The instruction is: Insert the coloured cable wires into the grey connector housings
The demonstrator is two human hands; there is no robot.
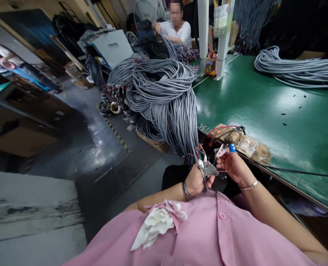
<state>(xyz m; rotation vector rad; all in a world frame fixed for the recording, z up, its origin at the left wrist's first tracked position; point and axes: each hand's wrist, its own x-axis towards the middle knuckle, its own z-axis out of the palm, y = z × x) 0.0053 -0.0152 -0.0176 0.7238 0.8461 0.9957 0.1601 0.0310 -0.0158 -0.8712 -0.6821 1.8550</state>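
The left hand grips grey cable ends while the right hand pinches a pale pink tool.

Light is moderate and cool, falling brightest on the green surface, where white glare patches shine left of its loose black bits and along the edge nearest the camera. The floor left of the surface carries a long, smeared reflection. Deep shadow fills the area beyond the surface and the space beneath it. Wide-angle distortion stretches and tilts things toward the picture's edges. Blur softens the far left; the cables beside the surface look fairly sharp. A face beyond them is pixelated.
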